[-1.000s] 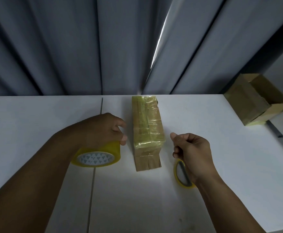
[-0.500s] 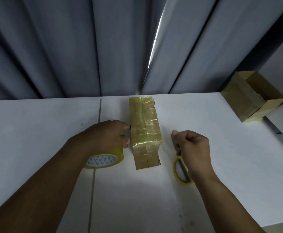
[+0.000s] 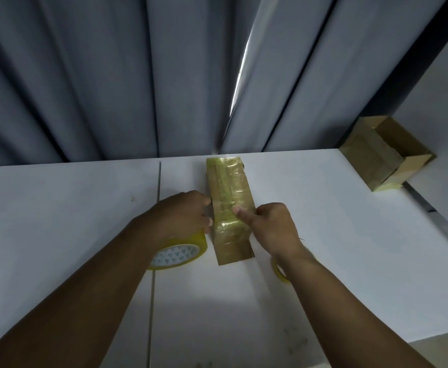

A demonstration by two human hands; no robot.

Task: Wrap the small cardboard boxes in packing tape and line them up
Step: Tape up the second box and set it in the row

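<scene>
Item 1, task piece: one row of small brown cardboard boxes (image 3: 228, 187), bound in glossy yellowish tape. It lies end-on at the middle of the white table (image 3: 350, 248), and its near end is still bare cardboard. I cannot count the separate boxes under the wrap. Item 2: one left hand (image 3: 183, 216), now brought up against the row's left side, its fingers curled round item 3. Item 3: one round roll of yellow packing tape (image 3: 183, 254), just left of the row's near end. Item 4: one right hand (image 3: 273, 227), which a second ago hung clear to the right of the row. It has come onto the row's top and presses down with one straight digit. The other fingers are folded at the right edge, and I cannot tell whether they clasp anything. I read this change as tape being smoothed or started for another turn, so the wrapping is unfinished. Item 5: one pair of yellow-handled scissors (image 3: 278, 273), right of the row's near end, only a loop showing under the wrist. Item 6: one open brown cardboard carton (image 3: 377, 155), well apart to the row's far right. Item 7: one grey pleated curtain (image 3: 98, 75), behind the row's far end.
</scene>
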